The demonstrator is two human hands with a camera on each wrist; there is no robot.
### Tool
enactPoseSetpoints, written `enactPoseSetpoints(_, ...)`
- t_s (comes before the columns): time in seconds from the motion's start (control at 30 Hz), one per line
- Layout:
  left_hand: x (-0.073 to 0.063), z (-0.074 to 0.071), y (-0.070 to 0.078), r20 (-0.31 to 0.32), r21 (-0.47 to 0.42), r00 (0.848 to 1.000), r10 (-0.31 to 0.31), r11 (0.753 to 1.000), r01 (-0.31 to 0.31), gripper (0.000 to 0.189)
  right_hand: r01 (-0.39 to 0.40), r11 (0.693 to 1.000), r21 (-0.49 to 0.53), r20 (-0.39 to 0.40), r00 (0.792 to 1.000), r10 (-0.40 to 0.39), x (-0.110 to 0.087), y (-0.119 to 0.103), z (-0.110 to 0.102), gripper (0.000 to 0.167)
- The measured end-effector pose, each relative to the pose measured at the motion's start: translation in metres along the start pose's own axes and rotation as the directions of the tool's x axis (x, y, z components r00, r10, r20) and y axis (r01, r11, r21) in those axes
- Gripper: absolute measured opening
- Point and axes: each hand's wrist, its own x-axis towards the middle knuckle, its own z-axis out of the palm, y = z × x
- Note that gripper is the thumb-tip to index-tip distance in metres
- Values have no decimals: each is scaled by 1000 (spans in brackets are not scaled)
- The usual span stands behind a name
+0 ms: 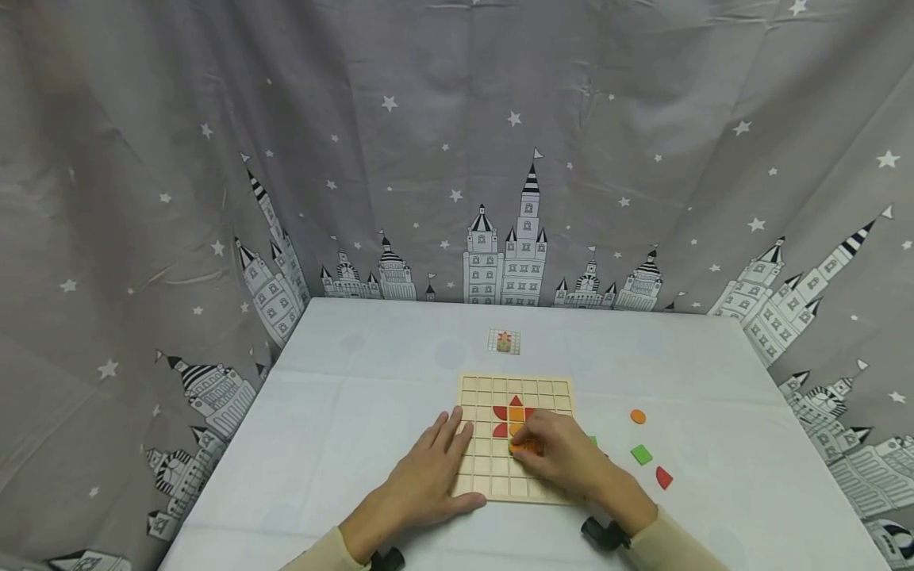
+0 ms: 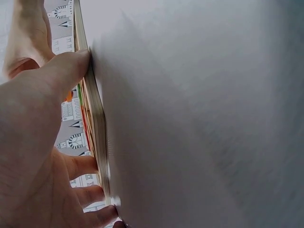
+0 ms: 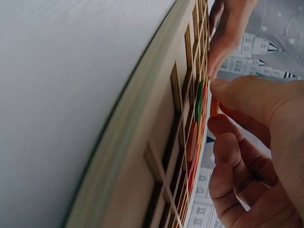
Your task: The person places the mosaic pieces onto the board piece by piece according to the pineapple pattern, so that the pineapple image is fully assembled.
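Note:
A wooden grid board (image 1: 481, 468) lies on the white table, with red, orange and green pieces set in some of its squares. In the right wrist view, my right hand (image 3: 256, 142) pinches an orange piece (image 3: 214, 107) between thumb and forefinger, just above the board. The head view has this right hand (image 1: 564, 452) over the board's middle, hiding several squares. My left hand (image 1: 428, 472) rests along the board's left edge, fingers straight and spread. Its thumb (image 2: 71, 66) touches the board's rim in the left wrist view.
Right of the board lie an orange round piece (image 1: 638, 416), a green square (image 1: 641, 454) and a red curved piece (image 1: 664, 477). A small pattern card (image 1: 493, 341) lies behind the board. A grey curtain (image 1: 428, 159) hangs beyond the table.

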Motion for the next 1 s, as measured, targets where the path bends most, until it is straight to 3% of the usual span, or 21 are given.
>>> enactPoseSetpoints(0.17,0,0,-1,-9,6,1000,4,1000,-4,114,45,999,20,21,999,-45,4,-5,3,10)
enactPoseSetpoints(1.0,0,-2,1,-6,5,1000,12,1000,-12,112,55,998,-13,51,997,-55,15,-10,11,7)
